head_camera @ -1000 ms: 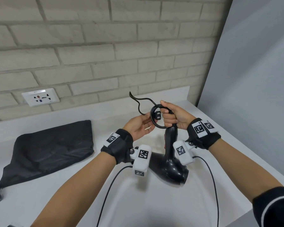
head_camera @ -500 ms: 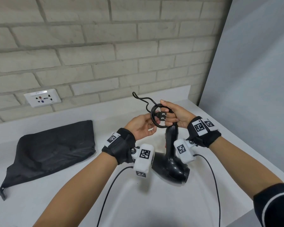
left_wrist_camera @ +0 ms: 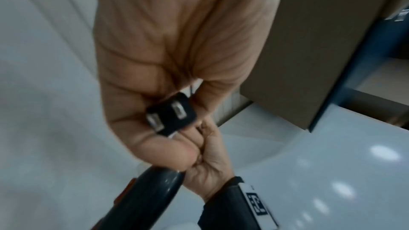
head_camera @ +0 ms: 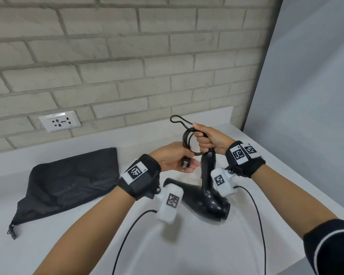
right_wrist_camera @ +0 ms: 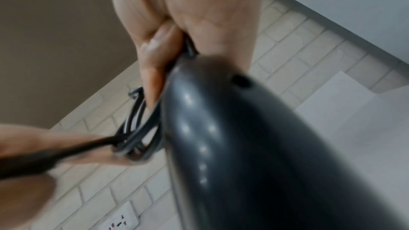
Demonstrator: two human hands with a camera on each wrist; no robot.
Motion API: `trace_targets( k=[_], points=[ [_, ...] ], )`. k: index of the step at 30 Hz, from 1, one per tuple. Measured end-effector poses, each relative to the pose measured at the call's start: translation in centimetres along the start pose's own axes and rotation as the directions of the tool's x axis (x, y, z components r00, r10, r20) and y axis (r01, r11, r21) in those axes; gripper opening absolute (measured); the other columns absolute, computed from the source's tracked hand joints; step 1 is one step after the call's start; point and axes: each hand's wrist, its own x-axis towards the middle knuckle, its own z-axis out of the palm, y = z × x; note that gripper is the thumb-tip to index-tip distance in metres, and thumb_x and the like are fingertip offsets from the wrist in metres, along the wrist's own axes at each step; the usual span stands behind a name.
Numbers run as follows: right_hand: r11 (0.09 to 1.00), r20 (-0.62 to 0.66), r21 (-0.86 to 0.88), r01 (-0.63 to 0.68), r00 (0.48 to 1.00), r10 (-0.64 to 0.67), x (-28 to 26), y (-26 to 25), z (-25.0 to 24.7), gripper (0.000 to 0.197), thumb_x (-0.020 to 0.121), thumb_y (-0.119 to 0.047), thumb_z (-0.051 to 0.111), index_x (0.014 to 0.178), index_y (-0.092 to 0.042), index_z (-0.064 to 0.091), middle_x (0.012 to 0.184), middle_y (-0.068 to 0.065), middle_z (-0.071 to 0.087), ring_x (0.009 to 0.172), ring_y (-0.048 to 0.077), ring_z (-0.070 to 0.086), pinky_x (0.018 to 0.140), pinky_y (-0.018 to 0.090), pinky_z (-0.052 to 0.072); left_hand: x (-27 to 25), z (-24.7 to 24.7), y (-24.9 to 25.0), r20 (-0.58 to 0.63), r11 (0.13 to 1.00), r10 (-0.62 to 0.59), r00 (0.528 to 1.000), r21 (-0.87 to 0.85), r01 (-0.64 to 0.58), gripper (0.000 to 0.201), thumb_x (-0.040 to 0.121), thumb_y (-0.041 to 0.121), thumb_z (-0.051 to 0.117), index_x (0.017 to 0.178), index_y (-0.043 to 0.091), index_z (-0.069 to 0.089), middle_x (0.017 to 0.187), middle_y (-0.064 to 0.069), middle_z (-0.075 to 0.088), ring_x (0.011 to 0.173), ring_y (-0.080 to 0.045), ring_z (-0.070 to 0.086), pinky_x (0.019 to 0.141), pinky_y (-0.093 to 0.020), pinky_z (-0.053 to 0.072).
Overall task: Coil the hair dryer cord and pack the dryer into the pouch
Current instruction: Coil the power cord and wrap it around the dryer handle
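A glossy black hair dryer (head_camera: 205, 199) hangs handle-up over the white counter (head_camera: 87, 235). My right hand (head_camera: 207, 138) grips the top of the handle together with the coiled black cord (head_camera: 187, 139); a small loop of cord (head_camera: 177, 121) sticks out behind it. My left hand (head_camera: 179, 159) pinches the black two-pin plug (head_camera: 185, 163), just left of the handle. The left wrist view has the plug (left_wrist_camera: 171, 114) between my fingers and the handle (left_wrist_camera: 143, 198) below. In the right wrist view, the dryer handle (right_wrist_camera: 254, 146) fills the frame beside the coil (right_wrist_camera: 137, 128). The black fabric pouch (head_camera: 68, 183) lies flat at the left.
A brick wall runs along the back with a white socket plate (head_camera: 60, 121) at the left. A grey panel (head_camera: 306, 96) closes off the right side. The counter's right edge (head_camera: 306, 185) runs diagonally past my right arm. Thin cables (head_camera: 260, 225) hang from the wrist cameras.
My left hand has pulled the plug down and left, out of the coil, to beside the handle. My right hand has kept its grip on coil and handle.
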Motion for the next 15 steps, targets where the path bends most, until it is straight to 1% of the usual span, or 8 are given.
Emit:
trace_targets(
  k=[3,6,9,10,12,13,14,15],
  points=[
    [0.998,-0.035,0.053,0.015,0.999,-0.013,0.1,0.3,-0.8,0.045,0.098,-0.041,0.031,0.058,-0.019,0.029,0.03,-0.012,0.017,0.025,0.003,0.014,0.032,0.017,0.023,-2.5,-1.0,-0.2,-0.019,0.973,0.078,0.997,0.218,-0.072,0.023,0.091,0.001,0.027,0.094,0.01,0.048,0.065,-0.005,0.051,0.044,-0.012,0.044,0.042,-0.018,0.039],
    [0.993,-0.087,0.116,0.029,0.996,-0.019,0.0,0.7,-2.2,0.044,0.098,-0.041,0.032,0.059,-0.02,0.028,0.03,-0.012,0.018,0.024,0.003,0.015,0.031,0.017,0.024,-5.3,-4.1,-1.2,-0.019,0.954,0.218,0.976,0.215,-0.209,0.029,0.085,0.007,0.03,0.094,0.007,0.057,0.055,0.001,0.043,0.041,-0.011,0.038,0.042,-0.017,0.031],
    [0.989,-0.102,0.142,0.035,0.995,-0.02,-0.2,1.0,-3.0,0.044,0.097,-0.041,0.033,0.059,-0.02,0.028,0.029,-0.011,0.018,0.024,0.003,0.016,0.031,0.017,0.025,-6.3,-8.7,-2.2,-0.252,0.957,0.281,0.926,0.009,-0.289,0.024,0.085,0.009,0.029,0.08,0.007,0.053,0.046,0.005,0.039,0.041,-0.011,0.036,0.043,-0.018,0.033],
    [0.989,-0.101,0.142,0.036,0.995,-0.021,-0.2,1.0,-3.1,0.044,0.097,-0.041,0.033,0.059,-0.02,0.029,0.029,-0.01,0.018,0.024,0.003,0.016,0.031,0.017,0.025,-6.0,-10.2,-2.9,-0.348,0.961,0.263,0.9,0.017,-0.275,0.028,0.088,0.004,0.025,0.076,0.007,0.05,0.043,0.005,0.04,0.042,-0.011,0.036,0.042,-0.017,0.033],
    [0.989,-0.087,0.141,0.036,0.996,-0.024,-0.1,0.9,-2.9,0.044,0.097,-0.041,0.033,0.059,-0.02,0.029,0.029,-0.01,0.018,0.024,0.003,0.016,0.032,0.017,0.025,-4.4,-12.3,-5.4,-0.489,0.964,0.215,0.845,0.246,-0.103,0.035,0.091,0.0,0.023,0.069,0.01,0.048,0.045,0.002,0.046,0.05,-0.018,0.04,0.047,-0.02,0.036],
    [0.99,-0.075,0.137,0.034,0.997,-0.024,-0.1,0.8,-2.7,0.044,0.097,-0.041,0.034,0.059,-0.02,0.029,0.03,-0.01,0.018,0.024,0.003,0.016,0.032,0.017,0.025,-3.2,-13.0,-7.3,-0.506,0.91,0.192,0.841,0.412,0.039,0.033,0.092,0.002,0.029,0.068,0.013,0.049,0.055,-0.002,0.052,0.059,-0.023,0.046,0.054,-0.023,0.041],
    [0.991,-0.065,0.134,0.029,0.998,-0.021,-0.1,0.8,-2.6,0.044,0.097,-0.041,0.033,0.059,-0.02,0.029,0.03,-0.011,0.018,0.024,0.003,0.016,0.032,0.018,0.025,-2.1,-13.1,-9.4,-0.492,0.817,0.143,0.859,0.548,0.179,0.027,0.091,0.004,0.037,0.071,0.016,0.051,0.069,-0.005,0.057,0.072,-0.026,0.053,0.068,-0.028,0.047],
    [0.991,-0.056,0.128,0.025,0.998,-0.018,0.0,0.7,-2.4,0.044,0.097,-0.041,0.033,0.059,-0.02,0.029,0.03,-0.011,0.018,0.024,0.003,0.016,0.032,0.018,0.024,-1.2,-12.7,-11.3,-0.48,0.718,0.088,0.873,0.639,0.278,0.02,0.088,0.006,0.041,0.077,0.019,0.051,0.085,-0.006,0.061,0.088,-0.028,0.057,0.083,-0.033,0.048]
  ],
)
